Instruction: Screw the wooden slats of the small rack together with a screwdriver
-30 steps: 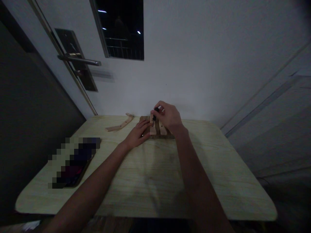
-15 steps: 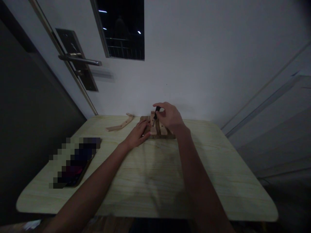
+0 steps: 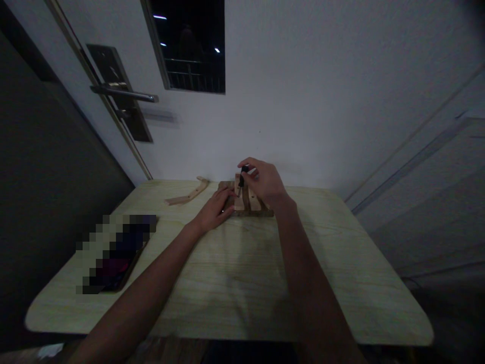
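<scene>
My right hand (image 3: 264, 181) grips the black handle of a small screwdriver (image 3: 243, 177) from above. The screwdriver leans slightly, its thin shaft pointing down at a pale wooden strip (image 3: 239, 205). A second pale strip (image 3: 253, 203) lies to the right, and both rest on a darker wooden board (image 3: 261, 214) at the table's far edge. My left hand (image 3: 214, 208) is spread flat over the board's left part, its fingertips beside the first strip. Whether the tip sits in a screw is too small to tell.
A bent pale wooden piece (image 3: 189, 197) with dark holes lies left of the board. Nearer on the left is a phone (image 3: 131, 263), partly pixelated. The pale table (image 3: 235, 283) stands against a white door with a metal handle (image 3: 125, 94) and a dark window (image 3: 193, 45).
The screwdriver handle has tipped slightly left, nearer upright, as the fingers of my right hand shifted with it. My left hand stays in place.
</scene>
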The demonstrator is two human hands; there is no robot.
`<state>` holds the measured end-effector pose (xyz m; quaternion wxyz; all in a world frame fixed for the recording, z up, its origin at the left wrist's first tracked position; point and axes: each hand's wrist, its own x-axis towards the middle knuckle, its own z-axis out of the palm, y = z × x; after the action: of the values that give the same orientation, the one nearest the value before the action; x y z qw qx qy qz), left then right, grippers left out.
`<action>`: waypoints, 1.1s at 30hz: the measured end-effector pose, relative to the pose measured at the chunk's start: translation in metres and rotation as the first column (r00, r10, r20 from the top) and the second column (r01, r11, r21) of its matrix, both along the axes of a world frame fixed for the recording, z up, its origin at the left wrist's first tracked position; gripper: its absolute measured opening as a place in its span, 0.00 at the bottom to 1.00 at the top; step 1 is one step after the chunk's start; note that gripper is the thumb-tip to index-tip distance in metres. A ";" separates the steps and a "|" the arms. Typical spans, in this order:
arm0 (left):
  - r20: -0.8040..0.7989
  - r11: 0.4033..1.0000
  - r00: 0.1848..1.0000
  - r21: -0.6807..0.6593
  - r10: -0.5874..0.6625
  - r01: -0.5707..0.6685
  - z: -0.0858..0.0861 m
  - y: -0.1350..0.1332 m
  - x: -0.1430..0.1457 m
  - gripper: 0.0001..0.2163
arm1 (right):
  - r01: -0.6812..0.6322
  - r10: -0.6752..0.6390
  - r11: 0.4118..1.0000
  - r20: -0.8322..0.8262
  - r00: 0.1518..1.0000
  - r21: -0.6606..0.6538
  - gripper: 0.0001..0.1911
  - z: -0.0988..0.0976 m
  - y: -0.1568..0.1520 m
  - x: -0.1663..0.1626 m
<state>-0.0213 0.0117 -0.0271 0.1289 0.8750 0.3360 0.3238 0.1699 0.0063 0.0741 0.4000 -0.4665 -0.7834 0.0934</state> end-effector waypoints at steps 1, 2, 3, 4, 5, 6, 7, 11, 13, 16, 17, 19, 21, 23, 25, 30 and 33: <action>0.001 1.000 1.000 0.002 -0.003 0.003 0.000 0.000 0.000 0.18 | 0.001 -0.001 1.000 -0.003 1.000 -0.002 0.09 0.000 0.001 0.000; 0.001 1.000 1.000 0.005 -0.005 0.005 0.000 0.000 0.000 0.18 | 0.006 -0.006 1.000 -0.007 1.000 -0.003 0.08 -0.001 0.001 -0.001; -0.001 1.000 1.000 0.007 -0.006 0.006 0.000 0.001 0.000 0.18 | 0.013 -0.013 1.000 -0.011 1.000 -0.003 0.07 -0.002 0.002 -0.001; -0.003 1.000 1.000 0.011 -0.004 0.004 -0.001 0.001 -0.001 0.19 | 0.021 -0.021 1.000 -0.016 1.000 -0.001 0.07 -0.002 0.002 -0.002; -0.004 1.000 1.000 0.012 -0.002 0.002 -0.001 0.001 -0.001 0.19 | 0.029 -0.029 1.000 -0.022 0.999 0.004 0.07 -0.003 0.003 -0.003; -0.004 1.000 1.000 0.012 0.000 0.000 -0.001 0.002 -0.001 0.19 | 0.036 -0.036 0.999 -0.027 0.999 0.009 0.07 -0.003 0.003 -0.003; -0.002 1.000 1.000 0.010 0.001 -0.001 -0.002 0.002 -0.001 0.19 | 0.040 -0.040 0.999 -0.031 0.999 0.012 0.07 -0.004 0.003 -0.004; 0.008 1.000 1.000 0.000 0.000 0.000 -0.003 0.002 -0.001 0.19 | 0.015 -0.015 1.000 -0.011 1.000 0.011 0.07 -0.005 0.005 -0.004; 0.005 1.000 1.000 -0.007 0.004 -0.004 -0.003 0.002 -0.001 0.19 | -0.017 0.017 1.000 0.011 1.000 0.017 0.07 -0.005 0.007 -0.005; 0.003 1.000 1.000 -0.016 0.009 -0.008 -0.003 0.002 -0.001 0.19 | -0.033 0.032 0.999 0.015 0.999 0.028 0.07 -0.006 0.007 -0.006; 0.007 1.000 1.000 -0.017 0.009 -0.009 -0.003 0.002 -0.001 0.19 | -0.027 0.027 0.999 0.010 1.000 0.032 0.09 -0.006 0.007 -0.006; 0.013 1.000 1.000 -0.018 0.009 -0.009 -0.003 0.002 -0.001 0.18 | -0.010 0.010 0.999 0.009 1.000 0.038 0.12 -0.006 0.006 -0.007; 0.014 1.000 1.000 -0.020 0.010 -0.010 -0.003 0.002 0.000 0.18 | 0.002 -0.003 0.999 0.019 1.000 0.043 0.16 -0.006 0.004 -0.007; 0.011 1.000 1.000 -0.023 0.011 -0.011 -0.003 0.002 0.000 0.18 | 0.000 -0.001 0.999 0.025 1.000 0.038 0.17 -0.007 0.003 -0.006; 0.013 1.000 1.000 -0.022 0.007 -0.007 -0.002 0.002 0.000 0.18 | -0.017 0.017 1.000 0.015 1.000 0.024 0.17 -0.007 0.003 -0.006; 0.016 1.000 1.000 -0.007 -0.002 0.003 -0.002 0.002 0.000 0.18 | -0.019 0.019 1.000 0.001 1.000 -0.013 0.18 -0.006 0.003 -0.005; 0.009 1.000 1.000 -0.014 0.003 -0.003 -0.002 0.002 0.000 0.18 | -0.012 0.012 1.000 0.018 1.000 -0.018 0.13 -0.005 0.003 -0.005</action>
<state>-0.0217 0.0134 -0.0291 0.1360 0.8722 0.3388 0.3256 0.1650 0.0097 0.0690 0.3882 -0.4661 -0.7889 0.0987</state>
